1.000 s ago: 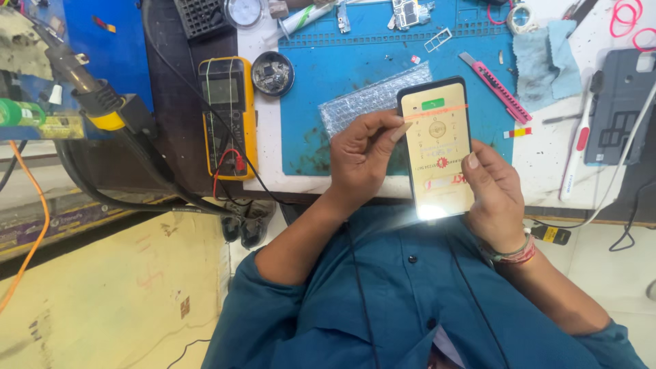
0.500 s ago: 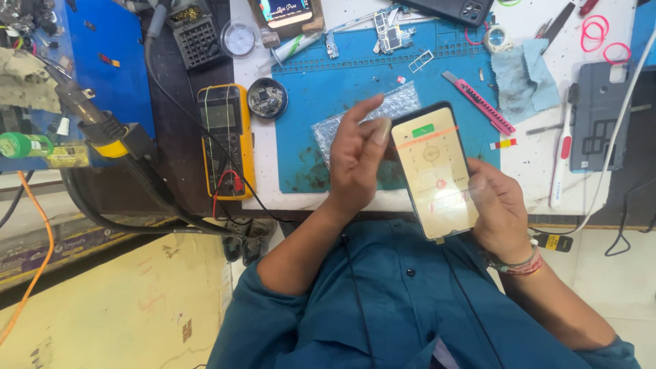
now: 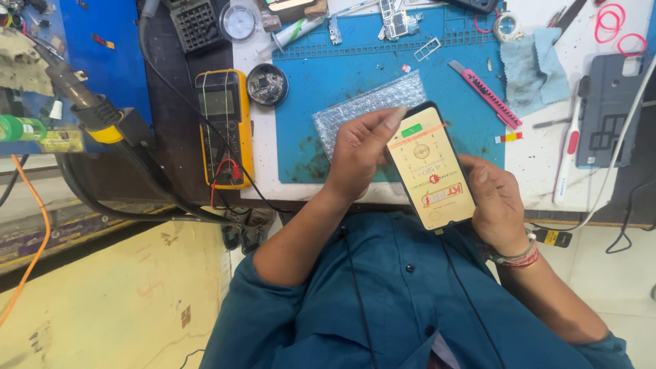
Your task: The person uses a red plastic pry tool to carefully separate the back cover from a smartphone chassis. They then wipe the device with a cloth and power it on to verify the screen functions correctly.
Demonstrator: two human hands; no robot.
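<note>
Phone [image 3: 432, 167]: held up over the near edge of the bench, between both hands, screen side up with a yellowish printed film on it, tilted a bit.
Right hand [image 3: 502, 205]: clamped on the phone's lower right side, thumb lying on the film near the bottom edge, fingers wrapped behind. Beaded band on the wrist.
Left hand [image 3: 359, 154]: closed on the phone's top left corner, fingertips pinching at the film edge by the green tab. Can't tell if the film is lifted.
Bubble wrap [image 3: 369, 109]: just beyond the left hand, flat on the mat, partly hidden by the fingers.
Blue mat [image 3: 321, 82]: under and past the grip, small phone parts scattered along its far edge.
Pink cutter [image 3: 486, 94]: beyond the phone, up and right of the grip, on the mat.
Blue cloth [image 3: 533, 68]: right of the cutter.
Yellow meter [image 3: 222, 126]: well left of the left hand, leads attached.
Round tin [image 3: 267, 85]: between the meter and the mat.
Dark phone case [image 3: 605, 113]: far right of the grip.
</note>
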